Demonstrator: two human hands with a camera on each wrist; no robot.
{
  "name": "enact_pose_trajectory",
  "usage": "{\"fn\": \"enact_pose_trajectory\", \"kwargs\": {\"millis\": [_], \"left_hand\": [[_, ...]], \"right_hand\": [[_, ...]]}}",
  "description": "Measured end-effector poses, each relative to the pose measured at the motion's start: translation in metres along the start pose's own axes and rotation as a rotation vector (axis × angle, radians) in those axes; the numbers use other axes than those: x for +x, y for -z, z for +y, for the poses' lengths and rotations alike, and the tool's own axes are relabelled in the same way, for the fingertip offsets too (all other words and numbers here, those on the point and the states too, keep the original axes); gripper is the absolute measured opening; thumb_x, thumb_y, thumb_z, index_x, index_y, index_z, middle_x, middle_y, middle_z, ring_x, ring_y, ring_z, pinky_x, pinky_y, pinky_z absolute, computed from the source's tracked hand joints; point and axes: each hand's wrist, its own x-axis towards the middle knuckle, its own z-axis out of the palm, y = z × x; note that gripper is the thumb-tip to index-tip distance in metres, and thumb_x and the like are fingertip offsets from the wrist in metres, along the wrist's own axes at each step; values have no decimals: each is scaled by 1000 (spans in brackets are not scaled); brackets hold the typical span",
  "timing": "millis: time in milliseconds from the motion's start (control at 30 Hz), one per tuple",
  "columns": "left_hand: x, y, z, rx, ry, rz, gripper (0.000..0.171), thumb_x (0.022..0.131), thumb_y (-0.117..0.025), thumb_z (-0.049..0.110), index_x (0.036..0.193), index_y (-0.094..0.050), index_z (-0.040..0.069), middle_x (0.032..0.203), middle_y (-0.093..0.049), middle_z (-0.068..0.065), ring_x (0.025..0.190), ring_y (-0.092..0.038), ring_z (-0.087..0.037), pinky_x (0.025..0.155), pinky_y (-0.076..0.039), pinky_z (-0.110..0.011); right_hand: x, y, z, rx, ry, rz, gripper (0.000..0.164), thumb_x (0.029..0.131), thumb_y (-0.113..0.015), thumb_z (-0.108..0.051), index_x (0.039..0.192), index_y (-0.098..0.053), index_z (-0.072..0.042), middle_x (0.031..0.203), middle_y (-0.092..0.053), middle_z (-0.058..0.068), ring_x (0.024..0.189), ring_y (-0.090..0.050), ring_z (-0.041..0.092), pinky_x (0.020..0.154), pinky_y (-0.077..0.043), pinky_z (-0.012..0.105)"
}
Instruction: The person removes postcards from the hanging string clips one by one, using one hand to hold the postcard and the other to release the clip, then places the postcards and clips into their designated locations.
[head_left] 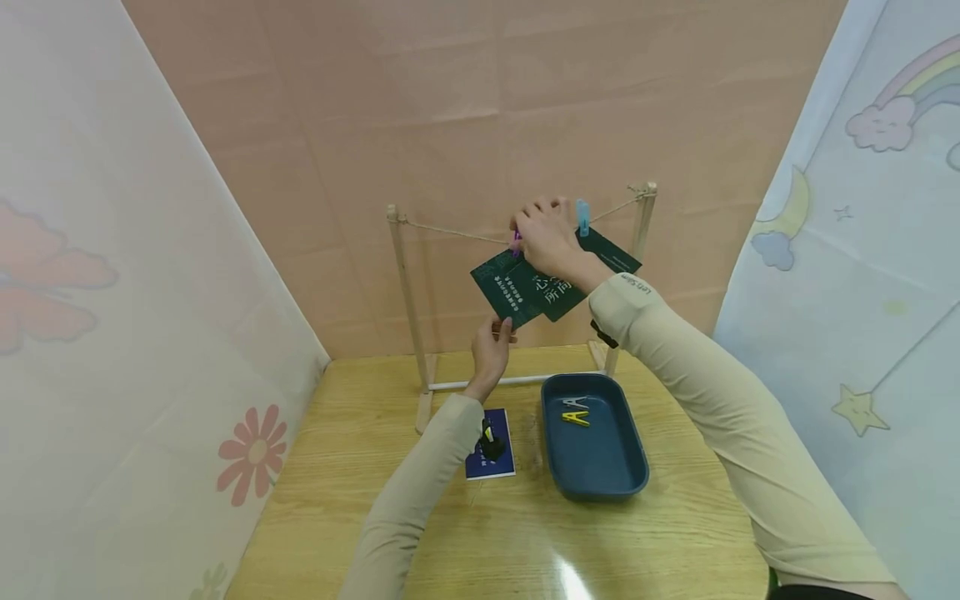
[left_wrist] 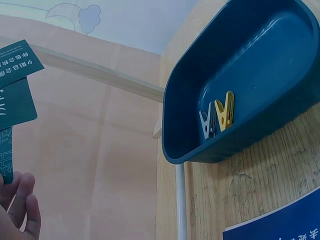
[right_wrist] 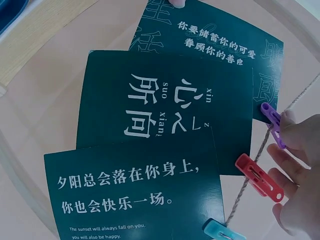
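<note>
Three dark green cards with white writing hang overlapping on a string [head_left: 450, 232]. My left hand [head_left: 490, 354] pinches the lower corner of the leftmost card [head_left: 501, 287]. At that card's upper corner my right hand [head_left: 547, 237] pinches a purple clothespin [right_wrist: 273, 125], which sits at the string. A red clothespin [right_wrist: 259, 177] holds the middle card [right_wrist: 165, 105] close under the right fingers. The third card [right_wrist: 135, 190] hangs from a light blue clothespin [head_left: 582, 217]. In the left wrist view only the left fingers [left_wrist: 22, 200] and part of the cards show.
The string runs between two wooden posts [head_left: 406, 292] joined low down by a white rod [head_left: 525, 380]. A blue basin [head_left: 596, 467] on the table holds a yellow clothespin [head_left: 576, 418] and a grey one [head_left: 574, 402]. Left of it lies a blue booklet [head_left: 502, 458], partly behind the left wrist.
</note>
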Motion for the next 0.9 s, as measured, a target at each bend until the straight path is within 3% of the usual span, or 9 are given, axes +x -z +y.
{"fn": "enact_pose_trajectory", "kwargs": {"millis": [133, 433, 900], "left_hand": [[-1, 1, 0, 15, 3, -8, 20, 104, -52, 15, 105, -64, -1, 94, -67, -19, 81, -70, -30, 72, -57, -39], [2, 3, -1, 62, 23, -15, 22, 105, -51, 20, 103, -64, 2, 94, -68, -14, 81, -70, -27, 69, -56, -32], [2, 6, -1, 45, -12, 2, 18, 104, -53, 14, 102, -63, 0, 91, -68, -17, 80, -70, -30, 72, -57, -34]], "right_hand": [[0, 0, -1, -7, -5, -23, 24, 101, -59, -27, 114, -62, -7, 110, -65, 12, 108, -48, 33, 98, -22, 53], [1, -1, 4, -77, 16, -30, 25, 101, -60, -25, 121, -65, -10, 121, -61, 11, 112, -49, 33, 100, -26, 54], [1, 0, 0, 22, 16, 25, 16, 98, -65, -19, 110, -69, -9, 113, -65, 10, 107, -49, 31, 101, -25, 53]]}}
